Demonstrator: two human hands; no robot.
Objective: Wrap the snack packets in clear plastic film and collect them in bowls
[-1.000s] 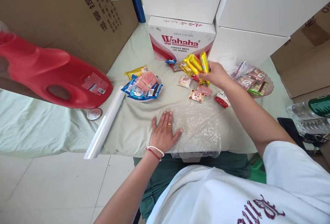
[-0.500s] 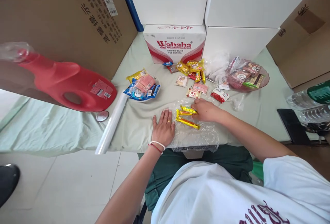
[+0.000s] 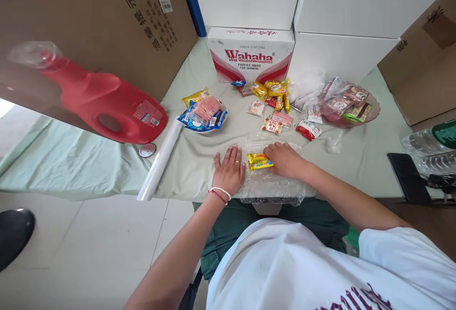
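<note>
At least two yellow packets (image 3: pixel 259 161) lie on clear film (image 3: pixel 274 188) spread over the worktop (image 3: pixel 356 177); exact count hidden. Change noted: half a second ago they lay splayed apart – now they sit side by side, which in my judgement makes them one bundle. Taking the packets as clock centre: right hand (image 3: pixel 285 159) at three o'clock, closed on their near ends; left hand (image 3: pixel 229 171) at nine, palm down and flat, fingers extended, gripping nothing visible. Plate (image 3: pixel 204 131) of snacks at ten – untouched; cream-and-red packet (image 3: pixel 272 126) at one, loose.
</note>
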